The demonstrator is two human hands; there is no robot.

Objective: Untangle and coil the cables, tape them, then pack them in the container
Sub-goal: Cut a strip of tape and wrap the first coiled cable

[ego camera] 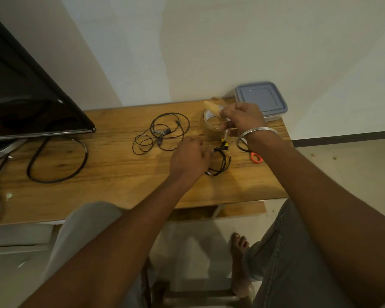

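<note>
A roll of clear tape (211, 121) hangs above the wooden table (111, 174), gripped by my right hand (242, 117). My left hand (190, 157) is curled beside a small coiled black cable with yellow plugs (220, 160); it seems to pinch a strip of tape or the cable's end, blurred. A thin black earphone cable (162, 134) lies in loose loops to the left. The container with a blue-grey lid (261, 100) sits closed at the table's far right corner.
Orange-handled scissors (256, 157) lie under my right wrist. A black monitor (25, 92) stands at the left with its thick black power cable (58, 161) looped on the table. My knees and bare foot are below the table's near edge.
</note>
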